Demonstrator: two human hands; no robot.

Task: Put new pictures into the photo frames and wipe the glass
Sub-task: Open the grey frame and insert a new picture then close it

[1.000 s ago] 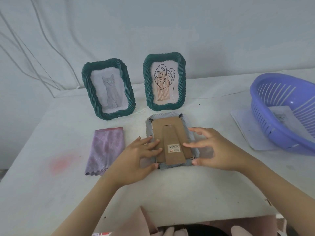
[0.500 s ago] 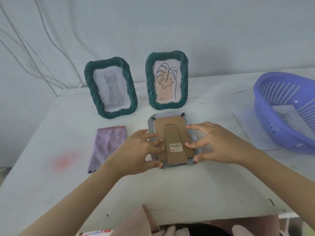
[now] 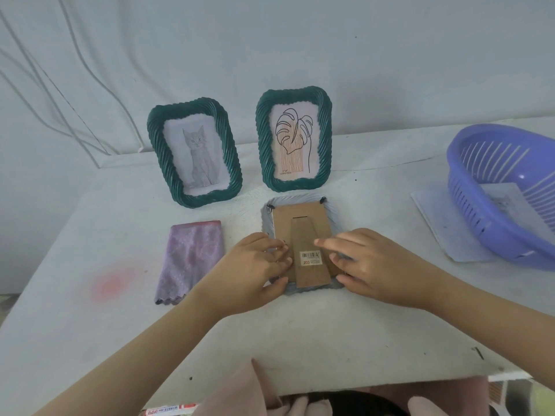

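The face-down photo frame point(image 3: 298, 199) lies at the picture's centre on the bench point(image 3: 300, 340). Our left hand point(image 3: 255, 268) and right hand point(image 3: 384, 265), fingers extended and gripping nothing, press its cardboard backing point(image 3: 303, 217). We judge this seats it flat for the clips point(image 3: 323, 200).

**Operator:** Quantity of photo frames?
**Checker:** Three. Two are green units, the cat frame point(image 3: 195, 156) and the leaf frame point(image 3: 293, 139). One is grey, the face-down frame point(image 3: 301, 229).
**Operator:** Cloths and baskets?
**Checker:** One folded cloth point(image 3: 190, 259). One purple basket point(image 3: 462, 175).
**Operator:** Loose paper?
**Checker:** Two items: one sheet on the table point(image 3: 435, 217) and one sheet in the basket point(image 3: 504, 196).
**Operator:** Hands and pens?
**Checker:** Two hands, the left hand point(image 3: 255, 271) and the right hand point(image 3: 378, 268). One marker point(image 3: 168, 411).
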